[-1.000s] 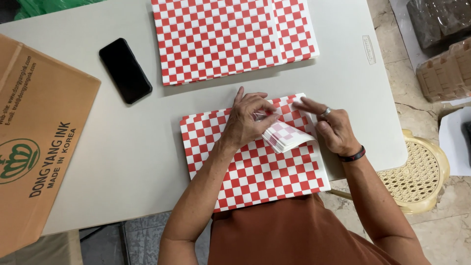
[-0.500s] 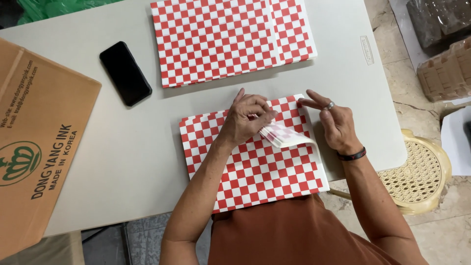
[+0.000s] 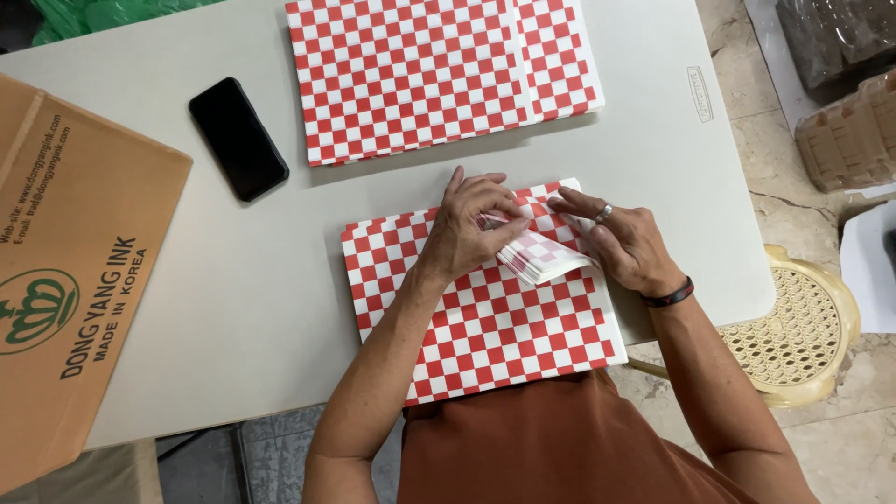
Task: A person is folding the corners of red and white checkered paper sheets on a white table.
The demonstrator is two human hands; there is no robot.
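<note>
While the left hand (image 3: 467,229) pinches the lifted corner of the paper stack (image 3: 485,308) at frame centre, fingers curled and clamped on the folded-back sheets (image 3: 541,254), the right hand (image 3: 627,245) lies flat and unclenched just right of the fold, fingers stretched toward the left hand, fingertips touching the raised paper, gripping nothing. Ring on one right finger, dark wristband (image 3: 668,297) on the right wrist. Stack is red-and-white checkered, lying on the pale bench (image 3: 233,317) at the near edge, lower centre of frame, its upper right corner curled up showing paler undersides. Second checkered stack (image 3: 439,75) at top centre, well apart from the first. Black phone (image 3: 238,138) upper left, face down or screen dark, cannot tell which. Brown cardboard box (image 3: 75,280) at left edge, overlapping the bench. Woven plastic stool (image 3: 803,327) lower right on the tiled floor (image 3: 803,224). Orange-brown garment (image 3: 560,448) at bottom centre.
</note>
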